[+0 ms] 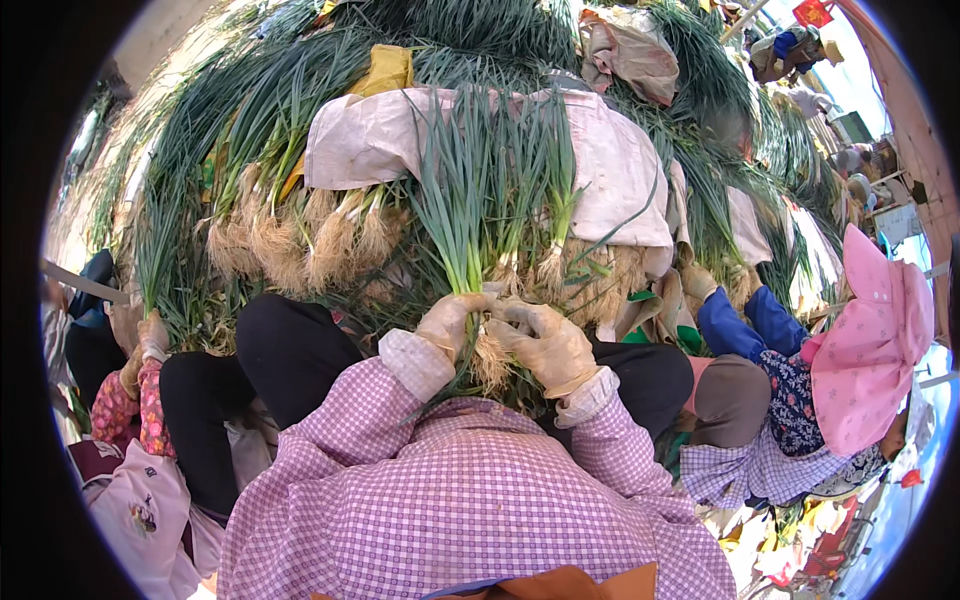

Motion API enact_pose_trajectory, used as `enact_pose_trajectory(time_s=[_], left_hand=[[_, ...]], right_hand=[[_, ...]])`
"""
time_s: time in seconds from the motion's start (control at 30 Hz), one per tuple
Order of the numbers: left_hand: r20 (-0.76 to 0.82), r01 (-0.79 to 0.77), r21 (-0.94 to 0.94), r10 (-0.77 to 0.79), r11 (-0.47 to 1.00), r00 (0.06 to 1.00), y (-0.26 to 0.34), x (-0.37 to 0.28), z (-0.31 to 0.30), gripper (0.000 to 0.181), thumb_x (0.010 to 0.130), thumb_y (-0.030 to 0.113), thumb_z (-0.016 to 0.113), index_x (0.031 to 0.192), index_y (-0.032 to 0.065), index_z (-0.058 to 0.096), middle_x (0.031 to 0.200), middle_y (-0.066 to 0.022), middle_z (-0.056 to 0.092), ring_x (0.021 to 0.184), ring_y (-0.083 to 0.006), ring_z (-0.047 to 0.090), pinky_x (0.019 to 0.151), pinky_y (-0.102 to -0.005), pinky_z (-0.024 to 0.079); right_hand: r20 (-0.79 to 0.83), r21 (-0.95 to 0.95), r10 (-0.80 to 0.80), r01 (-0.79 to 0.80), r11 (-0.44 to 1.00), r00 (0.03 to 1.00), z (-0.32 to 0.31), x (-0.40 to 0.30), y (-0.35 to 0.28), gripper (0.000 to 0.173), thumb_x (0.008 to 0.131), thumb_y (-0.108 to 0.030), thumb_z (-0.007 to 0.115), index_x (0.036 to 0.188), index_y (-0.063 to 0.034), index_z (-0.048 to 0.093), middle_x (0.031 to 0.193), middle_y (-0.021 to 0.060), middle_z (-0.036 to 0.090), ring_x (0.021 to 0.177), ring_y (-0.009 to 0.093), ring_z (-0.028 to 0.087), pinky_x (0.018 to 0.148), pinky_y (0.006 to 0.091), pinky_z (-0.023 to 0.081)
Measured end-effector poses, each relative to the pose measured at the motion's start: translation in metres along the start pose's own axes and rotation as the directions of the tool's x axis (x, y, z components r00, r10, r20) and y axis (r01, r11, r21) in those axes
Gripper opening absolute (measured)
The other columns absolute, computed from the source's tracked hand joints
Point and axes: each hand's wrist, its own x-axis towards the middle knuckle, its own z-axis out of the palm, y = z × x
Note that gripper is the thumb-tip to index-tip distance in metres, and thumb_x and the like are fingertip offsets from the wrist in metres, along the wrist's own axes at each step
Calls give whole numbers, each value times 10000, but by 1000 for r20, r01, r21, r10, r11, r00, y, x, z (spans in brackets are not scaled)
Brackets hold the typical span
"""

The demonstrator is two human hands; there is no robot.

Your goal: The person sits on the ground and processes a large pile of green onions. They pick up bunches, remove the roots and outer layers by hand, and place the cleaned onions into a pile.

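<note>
My left hand [452,324], in a tan glove, grips a bunch of green onions [459,225] low on the stems. Its long leaves point away from me, and the pale stringy roots [490,358] hang between my hands. My right hand [546,343], gloved alike, has its thumb and fingers pinched at the stem bases just above the roots. What lies between those fingertips is partly hidden. Beyond my hands, smaller green onions [511,259] lie with their leaves across a whitish woven sack [622,165].
Rooted green onion bunches [330,232] lie ahead on the left. Leafy heaps [480,30] stretch behind, with a yellow sack [386,69] and a crumpled sack [628,56]. Co-workers sit close on both sides: gloved hands [153,337] at left, a pink hat [862,352] at right.
</note>
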Motion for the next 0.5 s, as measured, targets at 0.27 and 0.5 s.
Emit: enact_pose_trajectory(time_s=[0.27, 0.5], left_hand=[[-5, 41, -38, -41, 998, 999, 9, -2, 6, 506, 957, 401, 517, 1188, -48, 552, 786, -57, 598, 670, -171, 583, 636, -306, 527], [-132, -60, 80, 70, 995, 989, 17, 2, 3, 531, 947, 411, 533, 1191, -60, 545, 792, -68, 610, 670, -160, 579, 621, -295, 520]], right_hand=[[426, -6, -393, 437, 900, 815, 1, -10, -3, 161, 793, -227, 642, 772, -72, 682, 749, 109, 639, 735, 289, 632, 654, 395, 511], [181, -262, -349, 387, 884, 919, -24, -20, -1, 291, 805, -229, 696, 1069, -109, 672, 709, 34, 619, 624, 181, 620, 531, 311, 477]])
